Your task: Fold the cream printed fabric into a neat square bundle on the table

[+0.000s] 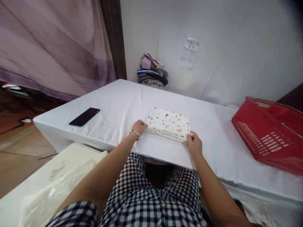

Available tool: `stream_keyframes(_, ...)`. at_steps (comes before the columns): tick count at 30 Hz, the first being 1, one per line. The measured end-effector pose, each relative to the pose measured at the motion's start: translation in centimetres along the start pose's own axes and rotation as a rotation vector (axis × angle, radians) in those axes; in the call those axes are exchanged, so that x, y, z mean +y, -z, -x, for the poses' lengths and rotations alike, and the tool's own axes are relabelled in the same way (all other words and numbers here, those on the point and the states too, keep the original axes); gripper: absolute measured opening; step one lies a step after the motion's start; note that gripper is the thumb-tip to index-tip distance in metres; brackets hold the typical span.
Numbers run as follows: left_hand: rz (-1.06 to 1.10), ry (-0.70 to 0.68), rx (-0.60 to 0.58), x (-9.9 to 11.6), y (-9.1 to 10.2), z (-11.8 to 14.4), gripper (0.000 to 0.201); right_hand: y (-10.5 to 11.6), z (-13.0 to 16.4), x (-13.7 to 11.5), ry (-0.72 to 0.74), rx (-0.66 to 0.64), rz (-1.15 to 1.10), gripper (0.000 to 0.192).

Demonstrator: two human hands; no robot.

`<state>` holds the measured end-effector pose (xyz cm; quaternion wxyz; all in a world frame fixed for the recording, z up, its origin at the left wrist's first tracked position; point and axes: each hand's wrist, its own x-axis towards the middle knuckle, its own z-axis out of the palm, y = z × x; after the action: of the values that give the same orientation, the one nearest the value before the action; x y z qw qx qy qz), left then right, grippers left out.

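Folded printed cloth [169, 124] lies on the white surface [118, 104], long axis nine to three; left hand [139, 127] curled at its nine o'clock corner, right hand [194, 143] pinching the four o'clock corner

On my bench [113, 104], a black phone [84, 116] lies flat at ten o'clock, near the left edge. A red basket [267, 132] sits tilted at three o'clock. A stack of clothes [152, 72] leans against the wall at twelve o'clock, with two paper notes [189, 52] stuck to the wall just right of it. A purple curtain [52, 44] hangs at eleven o'clock.
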<state>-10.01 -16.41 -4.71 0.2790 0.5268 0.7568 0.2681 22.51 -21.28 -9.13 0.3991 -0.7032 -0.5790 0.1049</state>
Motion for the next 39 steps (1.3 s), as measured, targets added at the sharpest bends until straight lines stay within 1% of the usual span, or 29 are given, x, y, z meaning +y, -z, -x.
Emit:
stream_keyframes(3, 0.002, -0.03, 0.037, -0.3, -0.5, 0.1, 0.018, 0.0, 0.0, 0.1, -0.016, -0.026, -0.038, 0.05)
stream_keyframes(4, 0.001, -0.057, 0.066, -0.4, -0.7, 0.1, 0.019, 0.0, 0.0, 0.2, -0.013, -0.027, -0.054, 0.05)
stream_keyframes(5, -0.002, -0.115, 0.107, -0.5, -1.0, 0.2, 0.021, 0.0, 0.0, 0.3, -0.004, -0.023, -0.07, 0.049)
stream_keyframes(6, -0.011, -0.205, 0.157, -0.6, -1.2, 0.3, 0.023, -0.1, 0.0, 0.3, 0.016, -0.008, -0.082, 0.048)
stream_keyframes(8, -0.057, -0.465, 0.25, -0.8, -1.7, 0.7, 0.025, -0.1, -0.1, 0.3, 0.095, 0.063, -0.095, 0.043)
stream_keyframes(9, -0.095, -0.601, 0.275, -0.9, -1.9, 0.9, 0.025, -0.1, -0.1, 0.3, 0.153, 0.112, -0.097, 0.04)
stream_keyframes(11, -0.189, -0.807, 0.275, -1.1, -2.1, 1.6, 0.025, 0.0, 0.0, 0.1, 0.296, 0.195, -0.09, 0.032)
stream_keyframes(13, -0.281, -0.907, 0.256, -1.3, -2.1, 2.0, 0.026, 0.2, 0.2, -0.1, 0.436, 0.205, -0.066, 0.026)
stream_keyframes(15, -0.354, -0.945, 0.238, -1.6, -1.9, 2.2, 0.027, 0.4, 0.5, -0.3, 0.544, 0.151, -0.027, 0.023)
stream_keyframes(17, -0.405, -0.961, 0.218, -1.9, -1.6, 1.9, 0.027, 0.6, 0.9, -0.6, 0.607, 0.078, 0.018, 0.025)
stream_keyframes(19, -0.442, -0.981, 0.196, -2.2, -1.3, 1.4, 0.029, 0.8, 1.2, -0.7, 0.629, 0.02, 0.057, 0.029)
stream_keyframes(21, -0.472, -1.004, 0.181, -2.4, -1.2, 0.9, 0.029, 0.9, 1.4, -0.7, 0.621, -0.006, 0.079, 0.033)
stream_keyframes(27, -0.517, -1.065, 0.14, -2.4, -0.5, 0.1, 0.029, 0.7, 1.2, -0.2, 0.612, -0.017, 0.084, 0.034)
stream_keyframes(32, -0.545, -1.11, 0.109, -1.9, 0.2, 0.6, 0.034, 0.7, 1.2, -0.3, 0.595, -0.026, 0.077, 0.035)
stream_keyframes(39, -0.586, -1.121, 0.106, -1.2, 0.3, 0.9, 0.041, 0.7, 1.2, -0.4, 0.601, -0.029, 0.101, 0.035)
